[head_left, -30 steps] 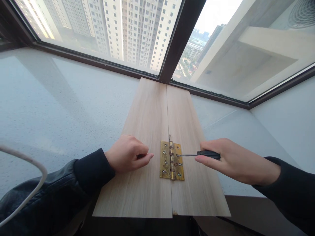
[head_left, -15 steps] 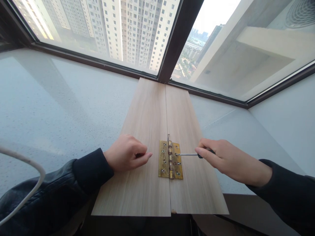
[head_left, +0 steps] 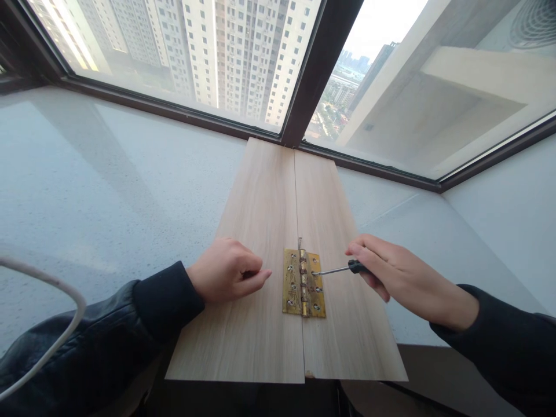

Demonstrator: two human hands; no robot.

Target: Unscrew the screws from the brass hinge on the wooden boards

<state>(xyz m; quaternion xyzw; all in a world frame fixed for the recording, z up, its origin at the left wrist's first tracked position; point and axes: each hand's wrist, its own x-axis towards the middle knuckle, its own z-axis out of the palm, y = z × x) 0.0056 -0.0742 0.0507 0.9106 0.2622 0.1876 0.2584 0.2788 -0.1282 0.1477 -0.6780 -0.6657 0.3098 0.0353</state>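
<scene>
A brass butt hinge (head_left: 304,284) lies opened flat across the seam between two pale wooden boards (head_left: 256,202), with screws in several of its holes. My right hand (head_left: 395,275) is closed around the black handle of a screwdriver (head_left: 334,270). The shaft points left, and its tip is at a hole in the right leaf. Beside the hinge, my left hand (head_left: 228,272) rests on the left board with curled fingers; its palm is hidden, so any contents cannot be seen. Just above the hinge knuckle, a loose screw (head_left: 299,243) lies along the seam.
The boards lie on a white speckled sill (head_left: 174,174) and reach past its front edge. A dark window frame (head_left: 299,116) borders the far side. On the left, a white cable (head_left: 73,295) loops over my sleeve. A chip (head_left: 309,374) marks the right board's front edge.
My right hand has shifted its grip back on the screwdriver, so more handle shows and the shaft slants more. My left hand keeps its pose. The whole view has moved slightly.
</scene>
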